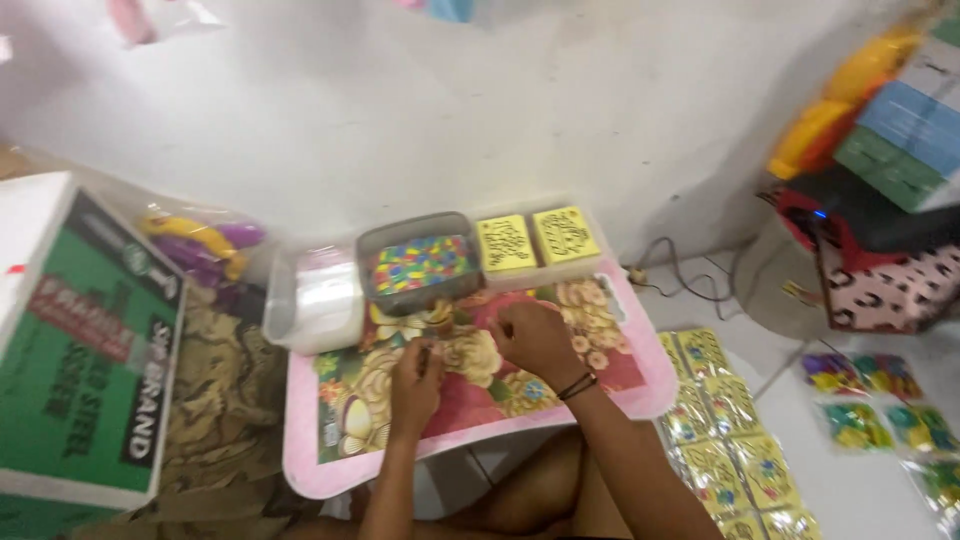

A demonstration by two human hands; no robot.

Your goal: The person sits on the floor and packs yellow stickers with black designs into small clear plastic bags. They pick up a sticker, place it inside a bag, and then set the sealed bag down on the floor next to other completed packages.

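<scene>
Fingers of both hands are curled inward; a pinch cannot be confirmed. Left hand (415,385) and right hand (535,340) are rested on the pink floral-printed tray (300,455), just before the grey tub of multicoloured pieces (420,262), kept within reach.

One head-worn camera looks steeply down and forward at the flowered pink tray (640,395) on the person's lap, close above it, facing the white wall (500,110) beyond.

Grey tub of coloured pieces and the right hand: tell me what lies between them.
In the head view, only the bare flowered tray surface lies between the grey tub and the right hand.
</scene>
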